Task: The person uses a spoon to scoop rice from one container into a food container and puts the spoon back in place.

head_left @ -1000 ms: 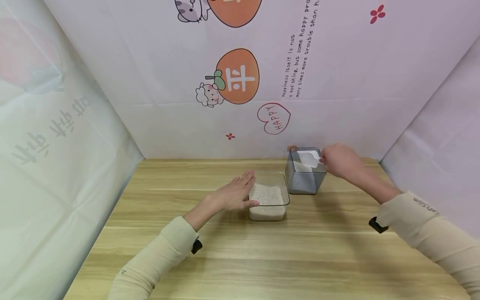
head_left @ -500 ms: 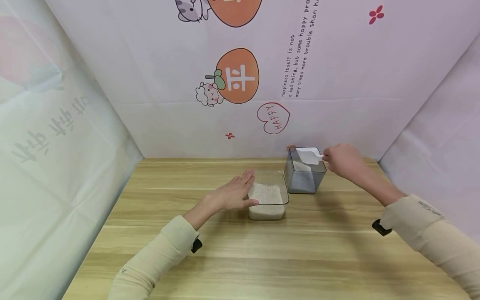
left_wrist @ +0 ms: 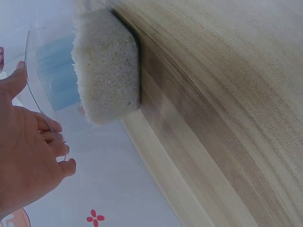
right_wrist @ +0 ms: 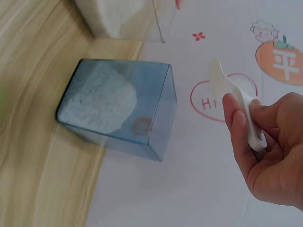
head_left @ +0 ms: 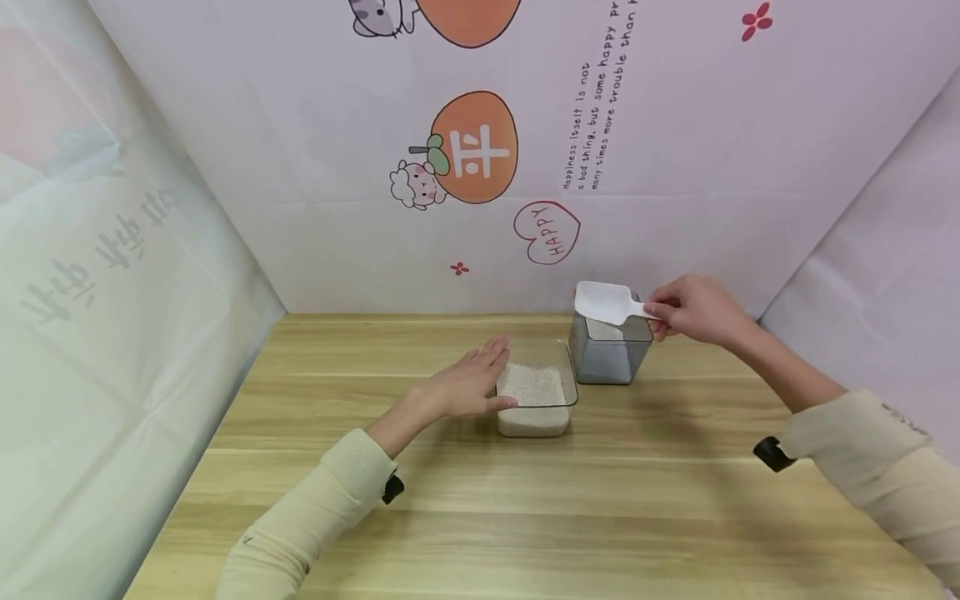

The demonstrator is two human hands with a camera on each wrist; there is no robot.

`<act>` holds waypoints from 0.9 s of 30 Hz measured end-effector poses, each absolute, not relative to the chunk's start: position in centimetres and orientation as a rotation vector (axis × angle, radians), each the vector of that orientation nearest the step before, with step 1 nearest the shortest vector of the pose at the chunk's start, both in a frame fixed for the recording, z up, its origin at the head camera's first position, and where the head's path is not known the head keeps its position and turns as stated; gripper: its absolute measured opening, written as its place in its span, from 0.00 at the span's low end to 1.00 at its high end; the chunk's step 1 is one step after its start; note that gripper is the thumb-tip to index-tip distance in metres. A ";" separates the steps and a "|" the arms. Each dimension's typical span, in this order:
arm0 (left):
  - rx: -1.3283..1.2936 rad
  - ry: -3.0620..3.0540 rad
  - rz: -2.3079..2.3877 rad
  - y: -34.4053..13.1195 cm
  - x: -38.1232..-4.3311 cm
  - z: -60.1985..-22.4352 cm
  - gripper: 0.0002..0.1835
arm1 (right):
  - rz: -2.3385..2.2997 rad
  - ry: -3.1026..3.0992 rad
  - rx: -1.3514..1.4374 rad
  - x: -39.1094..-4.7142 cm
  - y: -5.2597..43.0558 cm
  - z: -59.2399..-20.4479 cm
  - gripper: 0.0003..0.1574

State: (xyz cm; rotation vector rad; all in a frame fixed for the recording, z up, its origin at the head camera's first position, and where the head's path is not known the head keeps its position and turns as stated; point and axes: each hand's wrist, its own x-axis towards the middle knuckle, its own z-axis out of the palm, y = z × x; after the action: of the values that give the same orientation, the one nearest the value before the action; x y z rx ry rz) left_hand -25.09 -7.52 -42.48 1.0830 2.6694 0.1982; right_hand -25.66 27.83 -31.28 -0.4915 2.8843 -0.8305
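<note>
My right hand pinches the handle of a white scoop, which hangs over the mouth of a blue-tinted clear box. In the right wrist view the scoop is clear of that box, and rice is heaped inside the box. To its left stands a clear container with rice in it. My left hand rests at that container's left rim, fingers extended; in the left wrist view the fingers touch the rim. Whether the scoop carries rice is hard to tell.
Both boxes stand on a wooden table near its back edge. A printed white sheet hangs right behind them, with further white sheets on the left and right.
The scoop has risen from inside the blue-tinted box to above its rim, as my right hand moved up and slightly right. My left hand has stayed at its container.
</note>
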 end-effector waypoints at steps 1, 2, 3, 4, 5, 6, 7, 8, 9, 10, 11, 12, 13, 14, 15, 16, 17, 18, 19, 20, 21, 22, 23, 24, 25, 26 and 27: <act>1.082 2.669 0.199 -7.5 -25.1 -42.5 0.50 | -0.838 2.868 -0.500 -25.5 27.5 -31.1 0.13; 1.084 2.668 0.207 -7.5 -25.1 -42.5 0.50 | -0.840 2.853 -0.509 -25.4 27.1 -31.0 0.13; 1.085 2.667 0.214 -7.5 -25.1 -42.5 0.50 | -0.840 2.842 -0.517 -25.3 26.7 -30.9 0.13; 1.089 2.666 0.221 -7.5 -25.1 -42.5 0.50 | -0.839 2.831 -0.533 -25.3 26.3 -30.9 0.13; 1.090 2.664 0.228 -7.5 -25.1 -42.5 0.49 | -0.828 2.826 -0.552 -25.2 25.9 -30.9 0.13; 1.095 2.667 0.222 -7.5 -25.1 -42.5 0.49 | -0.806 2.828 -0.577 -25.2 25.5 -30.9 0.13; 1.100 2.668 0.217 -7.5 -25.1 -42.4 0.50 | -0.780 2.833 -0.606 -25.2 25.1 -31.0 0.12; 1.102 2.668 0.217 -7.5 -25.1 -42.4 0.49 | -0.756 2.839 -0.635 -25.3 24.7 -31.2 0.12; 1.105 2.667 0.216 -7.5 -25.1 -42.4 0.49 | -0.734 2.841 -0.663 -25.3 24.4 -31.3 0.12; 1.109 2.667 0.216 -7.5 -25.1 -42.4 0.50 | -0.707 2.846 -0.694 -25.4 24.1 -31.4 0.11; 1.109 2.666 0.217 -7.6 -25.1 -42.4 0.50 | -0.678 2.850 -0.717 -25.4 23.7 -31.6 0.11; 1.112 2.665 0.217 -7.6 -25.1 -42.4 0.50 | -0.655 2.854 -0.739 -25.4 23.4 -31.8 0.10; 1.109 2.662 0.220 -7.6 -25.1 -42.4 0.50 | -0.639 2.855 -0.754 -25.4 23.1 -31.9 0.10; 1.104 2.660 0.224 -7.6 -25.2 -42.4 0.49 | -0.621 2.856 -0.769 -25.4 22.8 -32.1 0.10; 1.102 2.659 0.224 -7.6 -25.2 -42.5 0.49 | -0.603 2.854 -0.779 -25.4 22.5 -32.2 0.10; 1.100 2.658 0.223 -7.6 -25.2 -42.5 0.49 | -0.582 2.857 -0.786 -25.3 22.2 -32.3 0.11; 1.097 2.657 0.222 -7.6 -25.3 -42.5 0.49 | -0.563 2.858 -0.790 -25.3 22.0 -32.4 0.11; 1.096 2.657 0.220 -7.6 -25.3 -42.5 0.49 | -0.549 2.856 -0.792 -25.2 21.8 -32.5 0.12; 1.092 2.656 0.220 -7.6 -25.3 -42.5 0.49 | -0.539 2.853 -0.799 -25.2 21.6 -32.6 0.12; 1.091 2.656 0.218 -7.7 -25.3 -42.5 0.49 | -0.524 2.854 -0.809 -25.2 21.3 -32.7 0.12; 1.092 2.655 0.217 -7.7 -25.2 -42.5 0.49 | -0.506 2.857 -0.817 -25.1 21.1 -32.9 0.13; 1.094 2.656 0.219 -7.7 -25.2 -42.5 0.50 | -0.483 2.869 -0.838 -25.2 20.9 -33.0 0.14; 1.096 2.656 0.221 -7.7 -25.2 -42.5 0.50 | -0.458 2.882 -0.869 -25.2 20.7 -33.1 0.15; 1.097 2.657 0.223 -7.7 -25.2 -42.4 0.50 | -0.424 2.902 -0.911 -25.2 20.5 -33.3 0.16; 1.096 2.657 0.225 -7.7 -25.2 -42.4 0.50 | -0.383 2.926 -0.946 -25.2 20.4 -33.5 0.16; 1.095 2.656 0.220 -7.7 -25.2 -42.4 0.50 | -0.344 2.949 -0.980 -25.3 20.2 -33.7 0.16; 1.095 2.657 0.220 -7.7 -25.2 -42.4 0.50 | -0.304 2.966 -1.008 -25.3 19.9 -33.9 0.17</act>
State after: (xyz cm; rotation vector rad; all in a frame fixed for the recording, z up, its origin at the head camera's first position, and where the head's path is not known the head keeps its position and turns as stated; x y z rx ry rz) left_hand -25.23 -7.66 -42.42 1.0950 2.6573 0.2196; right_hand -25.30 19.93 -33.90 -1.0076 2.9656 -0.3040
